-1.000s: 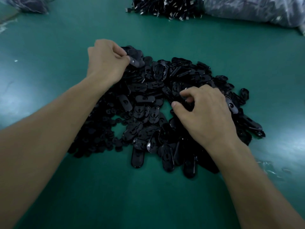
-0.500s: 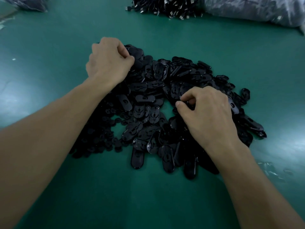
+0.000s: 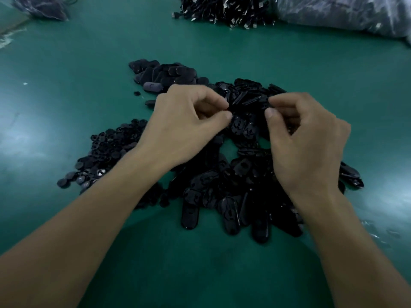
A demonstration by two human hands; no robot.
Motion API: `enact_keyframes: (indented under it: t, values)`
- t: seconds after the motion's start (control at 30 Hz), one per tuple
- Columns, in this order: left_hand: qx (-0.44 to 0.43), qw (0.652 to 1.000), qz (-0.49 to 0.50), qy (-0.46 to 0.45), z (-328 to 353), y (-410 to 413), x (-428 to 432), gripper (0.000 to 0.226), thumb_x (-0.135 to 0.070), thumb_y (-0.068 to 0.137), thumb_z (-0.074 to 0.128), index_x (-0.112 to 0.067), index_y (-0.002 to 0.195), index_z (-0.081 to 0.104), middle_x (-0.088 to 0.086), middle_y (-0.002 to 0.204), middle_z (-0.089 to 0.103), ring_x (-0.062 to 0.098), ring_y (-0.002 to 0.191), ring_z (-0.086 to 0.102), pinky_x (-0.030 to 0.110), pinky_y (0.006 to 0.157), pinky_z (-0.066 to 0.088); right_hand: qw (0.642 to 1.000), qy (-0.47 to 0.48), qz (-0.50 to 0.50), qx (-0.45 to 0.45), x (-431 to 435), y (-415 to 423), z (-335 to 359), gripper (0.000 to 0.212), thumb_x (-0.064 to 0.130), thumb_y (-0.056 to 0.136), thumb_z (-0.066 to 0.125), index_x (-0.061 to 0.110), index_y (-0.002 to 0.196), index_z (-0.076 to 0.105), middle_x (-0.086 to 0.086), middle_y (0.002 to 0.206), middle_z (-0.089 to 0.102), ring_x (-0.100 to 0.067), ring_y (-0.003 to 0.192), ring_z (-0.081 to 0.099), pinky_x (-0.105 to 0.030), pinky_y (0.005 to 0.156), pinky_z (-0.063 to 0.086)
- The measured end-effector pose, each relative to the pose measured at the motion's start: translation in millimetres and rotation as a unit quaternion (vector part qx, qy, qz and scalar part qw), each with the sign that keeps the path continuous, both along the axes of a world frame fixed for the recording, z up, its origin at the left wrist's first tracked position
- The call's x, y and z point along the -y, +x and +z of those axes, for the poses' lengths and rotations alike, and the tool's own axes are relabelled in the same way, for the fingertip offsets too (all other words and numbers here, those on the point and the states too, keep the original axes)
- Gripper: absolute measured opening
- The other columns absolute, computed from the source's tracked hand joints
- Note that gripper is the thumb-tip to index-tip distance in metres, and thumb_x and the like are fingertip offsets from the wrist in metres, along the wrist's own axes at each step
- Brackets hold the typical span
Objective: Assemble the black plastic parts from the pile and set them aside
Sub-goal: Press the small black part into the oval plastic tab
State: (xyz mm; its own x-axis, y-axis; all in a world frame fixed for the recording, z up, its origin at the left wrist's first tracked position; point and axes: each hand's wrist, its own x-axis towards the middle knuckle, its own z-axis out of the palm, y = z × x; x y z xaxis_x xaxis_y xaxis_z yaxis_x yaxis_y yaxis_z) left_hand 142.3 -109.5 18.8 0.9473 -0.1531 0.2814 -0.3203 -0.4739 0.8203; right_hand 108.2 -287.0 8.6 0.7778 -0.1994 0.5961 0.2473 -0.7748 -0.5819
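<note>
A pile of black plastic parts [image 3: 235, 187] lies on the green table [image 3: 222, 270], with long oval pieces at the front and small round pieces [image 3: 106, 147] on its left side. A smaller cluster of black parts [image 3: 164, 74] sits at the far left of the pile. My left hand [image 3: 189, 123] and my right hand [image 3: 309, 141] hover over the middle of the pile, thumbs and forefingers pinched toward each other. A black plastic part [image 3: 249, 103] spans the gap between the fingertips, hard to separate from the dark pile behind it.
At the back lies a heap of black parts with silver ends [image 3: 224, 10]. A large clear plastic bag [image 3: 347, 14] sits at the back right. Another bag [image 3: 40, 7] lies in the back left corner.
My left hand left the far-left cluster and came right and nearer. My right hand rose off the pile and moved up. The two hands now meet over the pile's middle.
</note>
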Motion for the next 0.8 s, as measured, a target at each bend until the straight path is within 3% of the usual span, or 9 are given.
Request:
enact_keyframes:
  t: [0.07,0.17,0.33,0.47,0.8]
  values:
    - [-0.002,1.000,-0.015,-0.020,-0.9,-3.8,-1.6,0.018,-0.029,0.086,0.077,-0.024,0.103,0.075,-0.013,0.085,0.074,0.005,0.081,0.070,0.021,0.078,0.057,0.994,0.095,0.048,0.007,-1.5,1.3,-0.4,0.011,0.016,0.095,0.067,0.023,0.103,0.070,0.022,0.083,0.065,0.003,0.076,0.066,-0.009,0.072,0.049]
    - [-0.024,0.998,-0.037,-0.042,-0.5,-6.1,-3.7,0.024,-0.029,0.086,0.078,-0.025,0.109,0.074,-0.012,0.087,0.075,0.004,0.084,0.070,0.016,0.077,0.055,0.961,0.246,0.125,-0.038,-3.4,3.1,1.9,0.013,0.012,0.094,0.069,0.024,0.095,0.068,0.010,0.074,0.070,-0.007,0.069,0.070,-0.017,0.064,0.052]
    - [-0.048,0.991,-0.072,-0.098,-0.9,-5.9,-3.0,0.012,-0.018,0.090,0.074,-0.024,0.100,0.075,-0.008,0.081,0.076,0.002,0.075,0.069,0.017,0.072,0.056,0.893,0.380,0.212,-0.112,-4.6,1.9,4.5,0.011,0.004,0.092,0.068,0.015,0.092,0.069,0.002,0.070,0.072,-0.011,0.064,0.068,-0.021,0.062,0.053]
    - [-0.072,0.983,-0.090,-0.140,-0.4,-3.5,-5.7,0.016,-0.013,0.093,0.069,-0.027,0.095,0.075,-0.015,0.063,0.067,-0.004,0.060,0.056,0.009,0.058,0.044,0.863,0.434,0.228,-0.123,-5.3,1.0,6.2,0.009,0.003,0.091,0.068,0.012,0.091,0.069,-0.001,0.071,0.072,-0.013,0.063,0.069,-0.022,0.061,0.055]
    - [-0.110,0.966,-0.113,-0.204,-3.5,-0.2,-8.8,0.015,-0.018,0.084,0.071,-0.029,0.092,0.078,-0.006,0.073,0.073,0.005,0.070,0.067,0.017,0.062,0.051,0.854,0.444,0.241,-0.124,-7.7,0.5,6.3,0.010,0.003,0.092,0.067,0.012,0.092,0.068,0.000,0.072,0.072,-0.013,0.066,0.070,-0.023,0.065,0.055]
